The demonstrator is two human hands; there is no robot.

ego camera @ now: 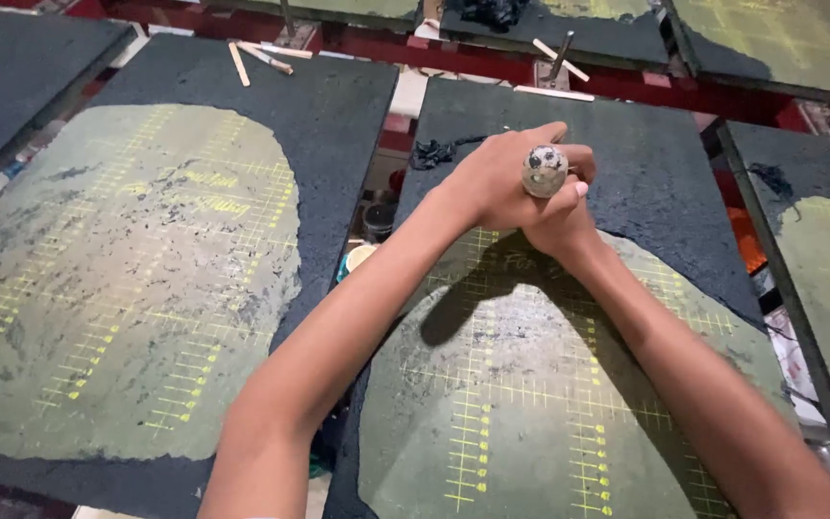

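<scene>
A small round grey ball speckled with black (545, 170) is held clamped in the fingers of the left hand (503, 183), above the far end of the green gridded platen board (530, 384). The right hand (561, 229) lies directly beneath, seemingly closed around the left; its grip is partly hidden.

Right hand (561, 231) mostly hidden beneath left hand (506, 183); mat lettering blurred.
</scene>
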